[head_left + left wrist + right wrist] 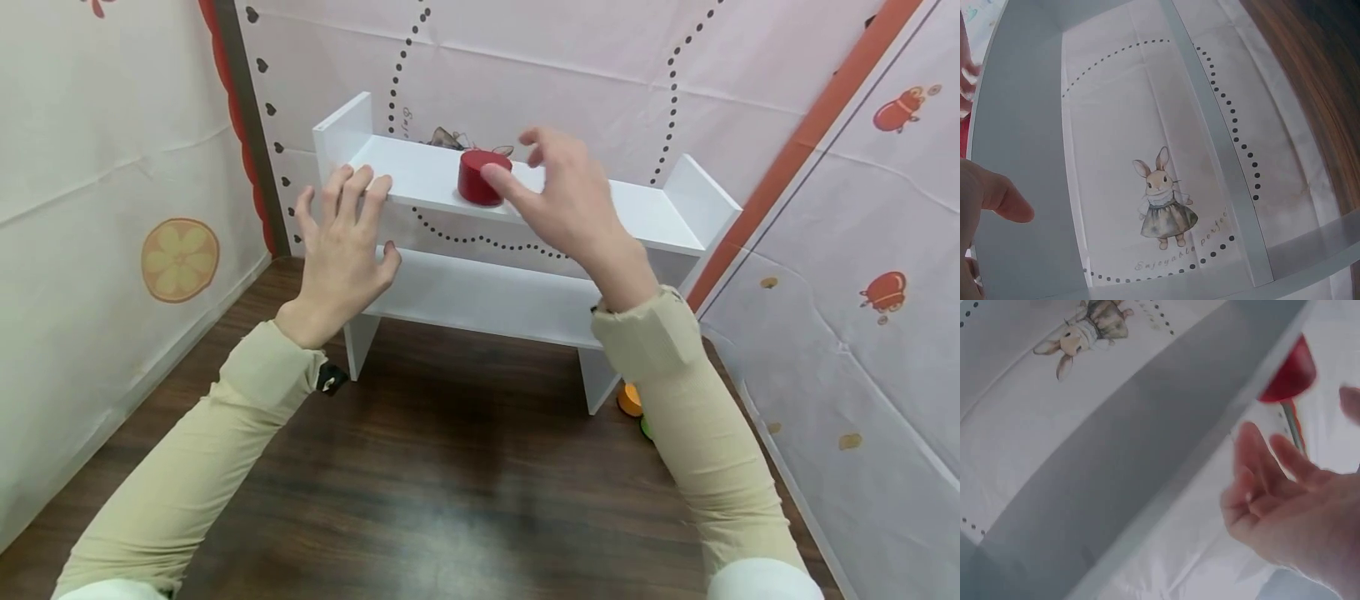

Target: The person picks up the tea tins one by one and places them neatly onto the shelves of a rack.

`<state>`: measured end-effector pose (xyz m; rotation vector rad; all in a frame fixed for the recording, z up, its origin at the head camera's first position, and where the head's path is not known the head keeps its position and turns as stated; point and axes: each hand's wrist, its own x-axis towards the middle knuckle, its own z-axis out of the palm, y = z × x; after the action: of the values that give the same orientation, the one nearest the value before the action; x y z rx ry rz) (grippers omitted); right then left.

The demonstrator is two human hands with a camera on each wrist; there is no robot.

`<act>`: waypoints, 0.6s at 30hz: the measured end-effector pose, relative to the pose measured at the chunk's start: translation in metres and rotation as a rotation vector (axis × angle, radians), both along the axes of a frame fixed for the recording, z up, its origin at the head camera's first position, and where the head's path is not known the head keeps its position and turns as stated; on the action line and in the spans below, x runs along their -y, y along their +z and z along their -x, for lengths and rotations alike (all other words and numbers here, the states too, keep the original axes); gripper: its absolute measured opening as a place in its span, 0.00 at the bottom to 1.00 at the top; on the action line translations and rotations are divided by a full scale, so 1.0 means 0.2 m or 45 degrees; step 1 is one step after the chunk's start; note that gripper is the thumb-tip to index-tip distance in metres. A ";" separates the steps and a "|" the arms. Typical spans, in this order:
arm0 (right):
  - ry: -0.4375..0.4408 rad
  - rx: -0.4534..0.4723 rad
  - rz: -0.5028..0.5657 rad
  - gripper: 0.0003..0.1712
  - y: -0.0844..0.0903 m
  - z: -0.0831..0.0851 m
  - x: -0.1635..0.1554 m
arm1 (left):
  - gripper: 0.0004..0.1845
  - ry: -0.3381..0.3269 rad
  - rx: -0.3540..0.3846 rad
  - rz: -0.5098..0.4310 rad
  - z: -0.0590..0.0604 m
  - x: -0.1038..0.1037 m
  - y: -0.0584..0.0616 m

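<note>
A red cylinder point(483, 178) sits upright on the top board of a white shelf unit point(420, 171). My right hand point(566, 196) hovers just right of it, and its thumb overlaps the cylinder in the head view. From the right wrist, a gap shows between the loosely bent fingers of the right hand point(1291, 506) and the red cylinder point(1291, 375). At the left end of the shelf, my left hand point(341, 250) spreads its fingers, fingertips right at the top board's front edge. The left wrist view catches part of that left hand point(991, 194) beside the board.
Below the top board runs a lower white board point(480, 292). On the dark wooden floor point(450, 483), an orange object point(629, 400) and a green one point(647, 427) lie near the shelf's right leg, partly behind my sleeve. Printed fabric walls point(525, 75) stand behind and on both sides.
</note>
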<state>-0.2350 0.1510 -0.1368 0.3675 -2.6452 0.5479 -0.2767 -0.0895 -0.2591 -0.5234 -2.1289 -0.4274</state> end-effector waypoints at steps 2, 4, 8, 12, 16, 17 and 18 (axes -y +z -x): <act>0.012 -0.137 0.088 0.33 -0.03 -0.06 -0.07 | 0.38 -0.010 -0.007 -0.006 0.00 0.00 0.00; 0.034 -0.289 0.170 0.27 -0.09 -0.12 -0.15 | 0.38 -0.019 -0.015 -0.013 0.00 0.00 0.00; 0.037 -0.512 0.242 0.20 -0.24 -0.20 -0.33 | 0.38 -0.022 -0.031 -0.026 0.00 0.01 0.00; -0.036 -0.543 0.267 0.16 -0.42 -0.26 -0.52 | 0.37 -0.027 -0.027 -0.034 0.00 0.02 0.00; -0.189 -0.463 0.194 0.15 -0.61 -0.29 -0.70 | 0.37 -0.043 -0.019 -0.037 0.01 0.02 0.00; -0.237 -0.422 0.155 0.15 -0.66 -0.30 -0.76 | 0.37 -0.046 -0.019 -0.035 0.01 0.01 0.00; -0.290 -0.371 0.111 0.16 -0.71 -0.32 -0.81 | 0.38 -0.050 -0.018 -0.033 0.01 0.00 0.00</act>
<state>-0.1716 0.3125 -0.2785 0.1064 -2.3343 0.4926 -0.2796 -0.0897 -0.2597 -0.5525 -2.0997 -0.4718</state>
